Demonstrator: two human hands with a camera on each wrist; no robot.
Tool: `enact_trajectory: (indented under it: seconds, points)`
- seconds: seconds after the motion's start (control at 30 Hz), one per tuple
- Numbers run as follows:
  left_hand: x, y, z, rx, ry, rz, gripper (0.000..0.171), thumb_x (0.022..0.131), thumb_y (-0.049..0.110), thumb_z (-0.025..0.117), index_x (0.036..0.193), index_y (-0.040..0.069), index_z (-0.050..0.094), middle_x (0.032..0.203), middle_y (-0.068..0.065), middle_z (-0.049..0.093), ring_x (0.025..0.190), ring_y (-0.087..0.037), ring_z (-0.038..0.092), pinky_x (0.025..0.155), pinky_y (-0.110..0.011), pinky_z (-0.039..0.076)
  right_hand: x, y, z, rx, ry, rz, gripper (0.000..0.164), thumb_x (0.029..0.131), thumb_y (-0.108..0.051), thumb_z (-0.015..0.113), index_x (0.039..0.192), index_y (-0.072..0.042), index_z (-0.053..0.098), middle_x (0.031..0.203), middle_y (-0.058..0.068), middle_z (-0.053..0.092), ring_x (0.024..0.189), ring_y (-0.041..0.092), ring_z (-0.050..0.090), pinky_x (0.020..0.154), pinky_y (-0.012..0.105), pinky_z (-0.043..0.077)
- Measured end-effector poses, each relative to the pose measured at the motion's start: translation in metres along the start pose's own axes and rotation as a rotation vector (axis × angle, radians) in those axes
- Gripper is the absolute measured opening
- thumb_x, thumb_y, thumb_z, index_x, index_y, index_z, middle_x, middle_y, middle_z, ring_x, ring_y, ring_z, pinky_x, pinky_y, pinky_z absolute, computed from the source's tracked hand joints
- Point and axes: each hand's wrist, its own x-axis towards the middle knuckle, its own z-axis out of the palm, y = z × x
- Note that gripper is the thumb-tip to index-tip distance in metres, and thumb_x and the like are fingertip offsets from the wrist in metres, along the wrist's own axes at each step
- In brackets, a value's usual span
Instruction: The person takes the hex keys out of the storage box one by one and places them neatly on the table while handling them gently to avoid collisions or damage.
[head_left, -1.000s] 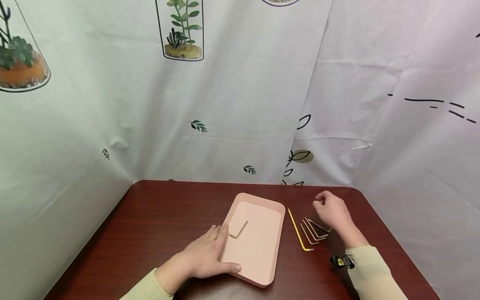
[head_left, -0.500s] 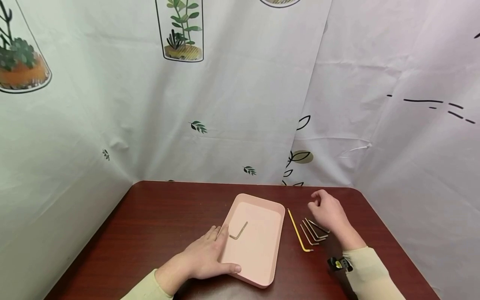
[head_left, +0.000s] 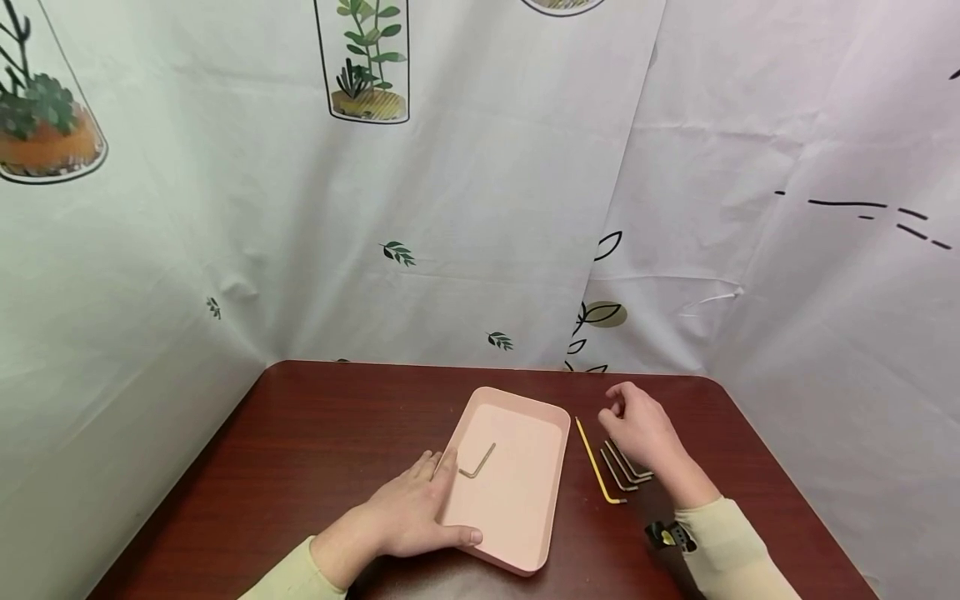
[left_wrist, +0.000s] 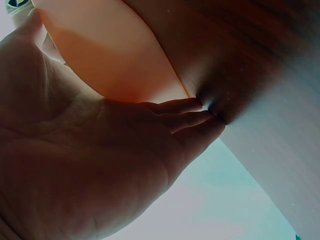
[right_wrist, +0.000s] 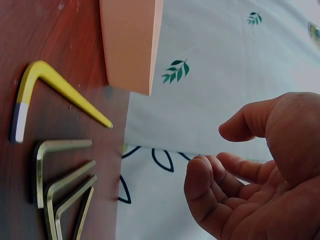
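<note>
A pink tray [head_left: 517, 508] lies slightly turned on the table, with one L-shaped hex key [head_left: 481, 462] inside it. My left hand [head_left: 405, 512] rests along the tray's left side, its thumb over the near left corner. The left wrist view shows its straight fingers [left_wrist: 192, 120] reaching down beside the tray wall. Over the tools on the right, my right hand [head_left: 643, 429] hovers with loosely curled fingers and a gap below the thumb, holding nothing. Beneath and left of it lie a yellow hex key [right_wrist: 75, 97] and several bare metal hex keys [right_wrist: 65, 145], partly hidden by the hand in the head view.
The dark red-brown table [head_left: 315, 442] extends left of the tray. White fabric [head_left: 465, 208] with printed plants hangs behind the table and along both sides. A black strap with a small device [head_left: 670, 536] sits at the right wrist.
My right hand has moved left, coming over the metal hex keys and covering the rightmost one in the head view. The left hand, tray and tools have stayed put.
</note>
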Motion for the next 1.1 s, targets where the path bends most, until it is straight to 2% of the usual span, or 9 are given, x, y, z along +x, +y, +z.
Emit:
enact_trajectory:
  seconds: [0.3, 0.8, 1.1]
  points:
    - [-0.001, 0.001, -0.001, -0.020, 0.011, -0.017, 0.137, 0.088, 0.087, 0.069, 0.174, -0.007, 0.020, 0.169, -0.034, 0.040, 0.160, -0.052, 0.037, 0.123, -0.065, 0.041, -0.004, -0.013, 0.008, 0.000, -0.002, -0.023, 0.031, 0.094, -0.012, 0.068, 0.122, 0.001, 0.069, 0.096, 0.006, 0.065, 0.084, 0.022, 0.062, 0.080, 0.044, 0.052]
    - [-0.002, 0.001, 0.001, -0.010, 0.019, -0.015, 0.138, 0.087, 0.088, 0.070, 0.174, -0.008, 0.019, 0.166, -0.037, 0.043, 0.159, -0.051, 0.040, 0.121, -0.064, 0.044, -0.010, -0.029, 0.022, 0.019, -0.038, -0.058, 0.029, 0.095, -0.013, 0.075, 0.120, 0.001, 0.069, 0.094, 0.004, 0.063, 0.082, 0.019, 0.059, 0.077, 0.042, 0.053]
    - [-0.002, 0.001, 0.001, -0.015, 0.018, -0.023, 0.138, 0.087, 0.088, 0.070, 0.174, -0.006, 0.019, 0.167, -0.036, 0.043, 0.159, -0.051, 0.039, 0.120, -0.066, 0.045, -0.013, -0.035, 0.026, 0.029, -0.031, -0.080, 0.026, 0.093, -0.009, 0.073, 0.116, -0.001, 0.070, 0.092, 0.002, 0.062, 0.080, 0.017, 0.057, 0.075, 0.039, 0.051]
